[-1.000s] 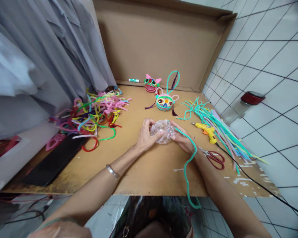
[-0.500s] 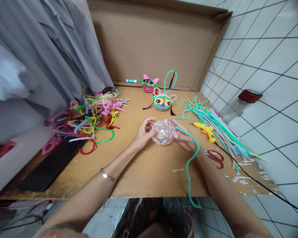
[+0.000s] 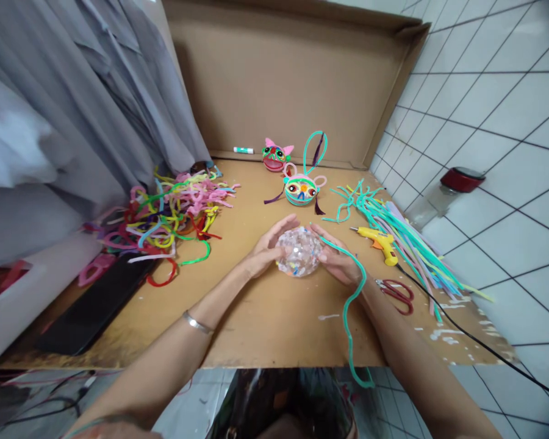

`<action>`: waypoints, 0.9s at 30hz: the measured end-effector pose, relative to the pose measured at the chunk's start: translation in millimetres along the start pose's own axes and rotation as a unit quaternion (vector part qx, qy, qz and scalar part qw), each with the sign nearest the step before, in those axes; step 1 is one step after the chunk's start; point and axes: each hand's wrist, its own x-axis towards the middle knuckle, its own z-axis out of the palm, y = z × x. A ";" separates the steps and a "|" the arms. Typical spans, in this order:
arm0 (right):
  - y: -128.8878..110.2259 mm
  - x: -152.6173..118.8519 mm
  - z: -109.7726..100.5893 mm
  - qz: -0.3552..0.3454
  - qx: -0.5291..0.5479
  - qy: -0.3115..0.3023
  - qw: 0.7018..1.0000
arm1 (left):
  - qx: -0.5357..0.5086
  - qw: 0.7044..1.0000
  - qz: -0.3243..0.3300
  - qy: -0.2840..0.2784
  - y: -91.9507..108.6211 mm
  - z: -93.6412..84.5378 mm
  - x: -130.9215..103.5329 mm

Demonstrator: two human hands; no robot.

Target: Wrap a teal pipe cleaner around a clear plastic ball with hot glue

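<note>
Between my two hands is a clear, round ball (image 3: 299,251) with colourful bits showing in or through it, over the middle of the table. My left hand (image 3: 268,249) cups its left side, thumb against the front. Against the right side presses my right hand (image 3: 339,259), its fingers reaching round the back. A teal pipe cleaner (image 3: 348,305) runs from the ball's upper right over my right hand and wrist, and hangs past the table's front edge. Just beyond stands a finished-looking animal face (image 3: 301,190) with pink ears, a teal loop and dark tassels.
A second face (image 3: 275,157) and a glue stick (image 3: 243,150) are at the back. Left lie tangled pipe cleaners (image 3: 183,213) and a black slab (image 3: 98,305). Right are a yellow glue gun (image 3: 379,242) with a cord, red-handled scissors (image 3: 396,296), straight pipe cleaners (image 3: 407,235) and a lidded jar (image 3: 439,195).
The ball has come slightly nearer to me and a little left, apparently turned. My left fingers have straightened from a curl, and both hands still hold it.
</note>
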 end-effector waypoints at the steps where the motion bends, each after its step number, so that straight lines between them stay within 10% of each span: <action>1: -0.9 -0.6 0.5 0.003 0.002 -0.008 1.000 | -0.005 1.000 -0.012 -0.010 1.7 -0.3 -0.8; 14: -6.1 -3.8 3.8 0.025 0.014 -0.054 0.998 | -0.025 0.994 -0.059 -0.090 17.9 0.8 -5.9; 27: -6.4 -3.0 11.6 0.017 -0.018 -0.029 0.999 | -0.010 0.999 -0.046 0.007 10.6 6.5 -3.7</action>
